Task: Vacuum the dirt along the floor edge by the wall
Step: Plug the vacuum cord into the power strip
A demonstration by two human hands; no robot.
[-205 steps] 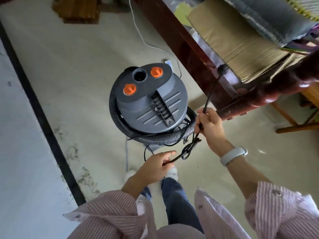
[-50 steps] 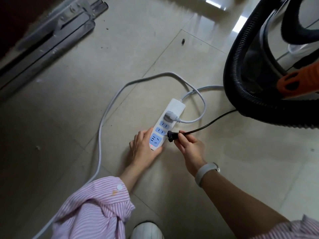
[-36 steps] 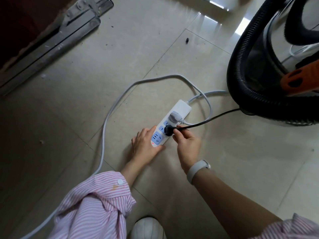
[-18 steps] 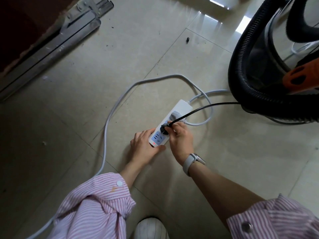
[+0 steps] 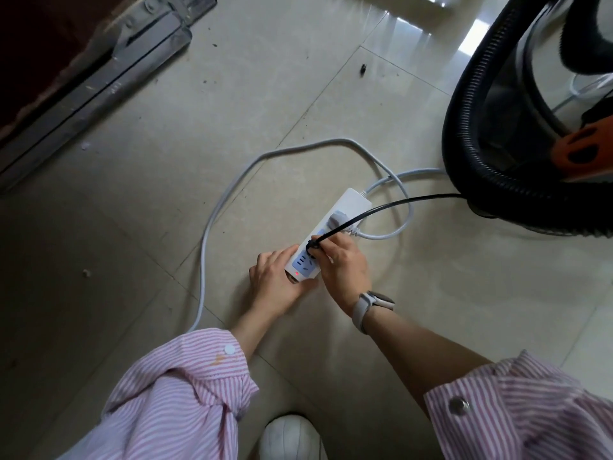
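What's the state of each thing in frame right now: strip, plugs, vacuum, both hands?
Power strip: flat on the floor, red light on.
Black plug: at a middle socket; fully seated or not, cannot tell.
Grey plug: plugged in.
Vacuum: standing, hose coiled around it.
Left hand: grips the strip's near end.
Right hand: pinches the black plug.

No text, brand, label or number can be read anywhere in the view. The one sign that can be made out is a small red indicator light [image 5: 297, 274] — lit — at the near end of the white plastic power strip with blue socket faces [image 5: 348, 207]; no lettering is seen beside it.
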